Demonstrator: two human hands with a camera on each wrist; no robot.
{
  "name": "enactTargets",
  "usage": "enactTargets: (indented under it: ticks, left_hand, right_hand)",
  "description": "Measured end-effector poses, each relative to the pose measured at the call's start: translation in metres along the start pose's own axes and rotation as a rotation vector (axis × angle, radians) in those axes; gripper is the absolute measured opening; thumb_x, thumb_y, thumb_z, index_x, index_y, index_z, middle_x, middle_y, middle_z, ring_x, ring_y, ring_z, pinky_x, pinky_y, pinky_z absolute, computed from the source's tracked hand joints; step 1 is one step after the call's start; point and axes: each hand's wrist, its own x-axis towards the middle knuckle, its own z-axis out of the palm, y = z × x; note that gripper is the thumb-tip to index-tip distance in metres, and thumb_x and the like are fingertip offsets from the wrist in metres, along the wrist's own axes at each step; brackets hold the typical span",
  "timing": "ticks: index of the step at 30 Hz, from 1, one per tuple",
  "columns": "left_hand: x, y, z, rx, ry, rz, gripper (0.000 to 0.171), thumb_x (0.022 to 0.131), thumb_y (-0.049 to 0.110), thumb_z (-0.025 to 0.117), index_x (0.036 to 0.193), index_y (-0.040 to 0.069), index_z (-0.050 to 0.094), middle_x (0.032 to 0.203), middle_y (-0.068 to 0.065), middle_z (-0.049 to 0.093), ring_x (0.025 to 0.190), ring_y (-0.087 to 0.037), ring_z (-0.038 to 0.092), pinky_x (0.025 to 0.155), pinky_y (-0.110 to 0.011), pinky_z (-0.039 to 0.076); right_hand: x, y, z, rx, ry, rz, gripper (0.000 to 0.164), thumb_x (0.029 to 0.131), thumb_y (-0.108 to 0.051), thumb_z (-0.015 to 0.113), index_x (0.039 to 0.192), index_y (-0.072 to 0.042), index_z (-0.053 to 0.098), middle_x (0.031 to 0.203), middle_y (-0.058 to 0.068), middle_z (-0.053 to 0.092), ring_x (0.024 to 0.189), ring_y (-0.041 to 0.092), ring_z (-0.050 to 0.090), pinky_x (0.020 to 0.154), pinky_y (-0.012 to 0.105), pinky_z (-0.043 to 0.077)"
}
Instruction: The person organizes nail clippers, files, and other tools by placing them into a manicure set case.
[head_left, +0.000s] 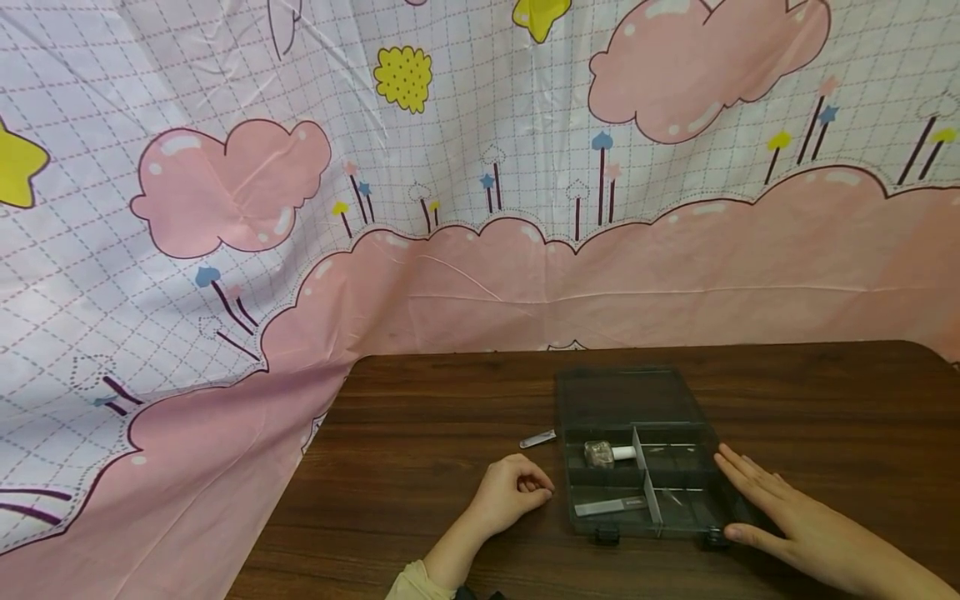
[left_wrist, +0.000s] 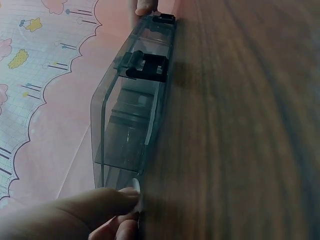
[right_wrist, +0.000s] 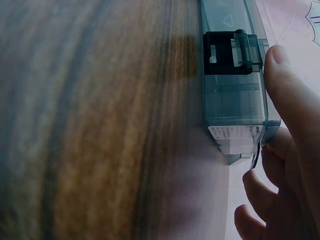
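Head view: with left hand [head_left: 510, 493] loosely curled, rests on brown table [head_left: 420, 400] near metal clipper [head_left: 537, 439], left of open box [head_left: 678, 462]; with right hand [head_left: 798, 521] extended, touches right side of box. Left wrist: shows 2 latches [left_wrist: 149, 65] beyond left hand. Right wrist: shows thumb just beside 1 latch, fingers around box corner.

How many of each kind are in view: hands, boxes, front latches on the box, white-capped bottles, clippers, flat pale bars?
Hands: 2 (left hand, right hand)
Box: 1
Front latches: 2
White-capped bottle: 1
Clipper: 1
Flat pale bar: 1
Total: 8
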Motion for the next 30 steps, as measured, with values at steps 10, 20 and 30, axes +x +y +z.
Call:
enactTargets:
  ticks: [10,20,30]
  left_hand:
    - [0.005,0.017,-0.011,-0.244,-0.019,-0.117,0.006,0.087,0.006,0.069,0.090,0.002,0.070,0.077,0.000,0.068,0.064,-0.016,0.066,0.059,-0.027,0.054]
    - [0.016,0.048,-0.013,-0.225,-0.035,-0.013,0.010,0.086,0.014,0.072,0.091,0.006,0.074,0.078,0.003,0.068,0.067,-0.031,0.067,0.054,-0.025,0.052]
    - [0.034,0.091,-0.003,-0.179,-0.078,0.071,0.007,0.086,0.016,0.073,0.087,0.010,0.074,0.074,0.008,0.066,0.061,-0.007,0.063,0.056,-0.021,0.051]
  right_hand:
    - [0.001,-0.001,0.000,0.049,-0.027,0.050,0.082,0.092,-0.036,0.063,0.155,-0.024,0.012,0.159,0.011,0.006,0.130,0.052,0.026,0.110,0.052,-0.001]
    - [0.001,0.001,0.001,0.057,-0.021,0.037,0.081,0.092,-0.035,0.063,0.155,-0.024,0.012,0.159,0.010,0.005,0.139,0.036,0.012,0.102,0.069,0.009]
    - [0.000,0.002,0.001,0.053,-0.015,0.016,0.081,0.093,-0.033,0.063,0.155,-0.023,0.012,0.158,0.013,0.006,0.138,0.005,-0.004,0.100,0.070,0.007]
